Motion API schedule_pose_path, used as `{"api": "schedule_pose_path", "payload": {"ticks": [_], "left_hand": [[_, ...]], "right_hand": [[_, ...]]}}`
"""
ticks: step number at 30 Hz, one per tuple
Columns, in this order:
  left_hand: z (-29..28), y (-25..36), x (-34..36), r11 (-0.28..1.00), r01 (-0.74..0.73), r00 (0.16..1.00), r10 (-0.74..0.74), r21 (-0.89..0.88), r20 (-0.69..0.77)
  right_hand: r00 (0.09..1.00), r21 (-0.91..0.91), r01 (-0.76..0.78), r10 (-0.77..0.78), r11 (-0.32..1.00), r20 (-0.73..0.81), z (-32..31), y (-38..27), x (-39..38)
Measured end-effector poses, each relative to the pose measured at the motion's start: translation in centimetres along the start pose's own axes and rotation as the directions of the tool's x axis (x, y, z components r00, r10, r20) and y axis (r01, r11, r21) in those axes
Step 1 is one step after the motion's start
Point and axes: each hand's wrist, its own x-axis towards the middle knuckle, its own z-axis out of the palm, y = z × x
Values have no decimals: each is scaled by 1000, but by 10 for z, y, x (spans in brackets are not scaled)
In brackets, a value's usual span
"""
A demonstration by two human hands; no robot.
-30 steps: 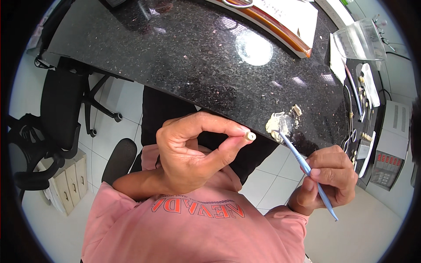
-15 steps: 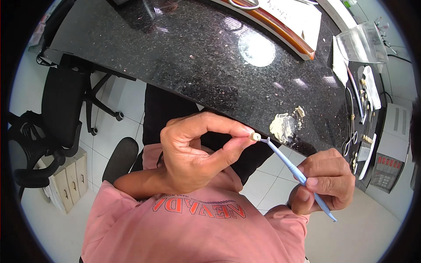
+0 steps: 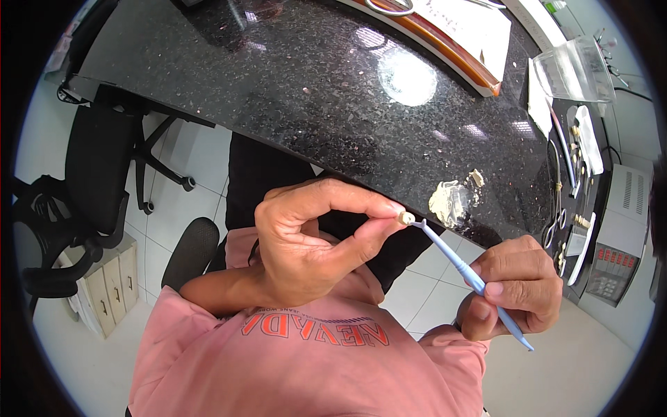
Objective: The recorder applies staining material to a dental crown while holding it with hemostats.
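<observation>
Between the thumb and forefinger of my left hand [image 3: 316, 240] is a small cream dental crown [image 3: 407, 218], its hollow side facing right. My right hand [image 3: 515, 286] grips a light-blue dental hand instrument [image 3: 455, 258] much like a pen. The instrument's bent tip is at the crown's opening; whether it touches the inside is too small to tell. Just beyond, on the black stone counter [image 3: 299, 90], lies a smeared patch of cream paste [image 3: 450, 201] with a smaller dab beside it.
At the right stand a clear plastic container [image 3: 578, 69], a strip of small tooth-like pieces [image 3: 582, 221], scissors [image 3: 554, 229] and a grey device with buttons [image 3: 618, 233]. An orange-edged tray [image 3: 451, 48] lies at the back. Black office chairs [image 3: 101, 160] are on the left.
Almost nothing differs. The crown has turned very slightly in my left fingers, and the instrument tip stays at its opening.
</observation>
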Motion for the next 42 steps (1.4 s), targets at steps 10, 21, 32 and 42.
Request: {"api": "schedule_pose_path", "payload": {"ticks": [10, 21, 32, 42], "left_hand": [[0, 0, 1, 1000, -4, 1000, 4, -13, 0], [0, 1, 2, 1000, 6, 1000, -6, 3, -3], [0, 2, 1, 1000, 12, 1000, -12, -6, -10], [1, 3, 1, 1000, 28, 999, -28, -13, -22]], "right_hand": [[997, 4, 6, -5, 1000, -77, 1, 1, 0], [998, 34, 11, -9, 999, -57, 2, 2, 3], [966, -87, -113, 89, 990, -241, 6, -4, 2], [968, -238, -215, 175, 947, -180, 10, -5, 6]]}}
